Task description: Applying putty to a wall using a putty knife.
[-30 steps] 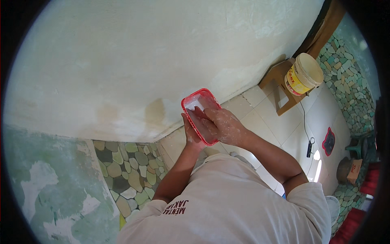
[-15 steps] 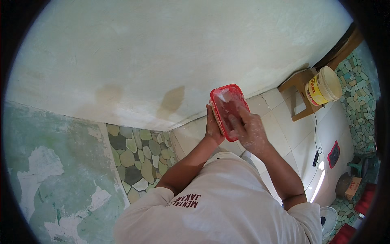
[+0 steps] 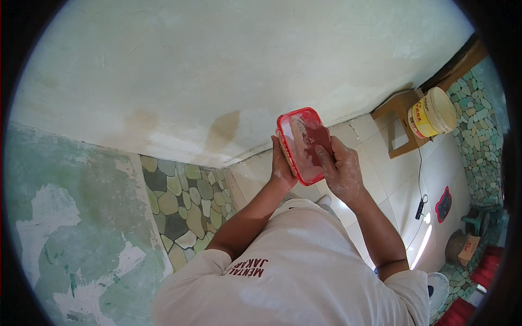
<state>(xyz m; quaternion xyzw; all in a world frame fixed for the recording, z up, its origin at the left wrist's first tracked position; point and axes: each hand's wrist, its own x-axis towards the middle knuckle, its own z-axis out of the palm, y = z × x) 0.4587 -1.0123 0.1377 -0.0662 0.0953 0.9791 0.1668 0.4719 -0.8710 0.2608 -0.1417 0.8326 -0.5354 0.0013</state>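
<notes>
Maroon lettering (image 3: 249, 268) on shirt (image 3: 299, 266); red on bucket (image 3: 433, 113); carton (image 3: 468, 251) printed

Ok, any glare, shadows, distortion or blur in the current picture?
Head view: bright glare streak on the floor, right side; head view: brownish patches on the wall, probably shadows; head view: fisheye bends straight edges; head view: left hand, right hand and tub show little blur.
</notes>
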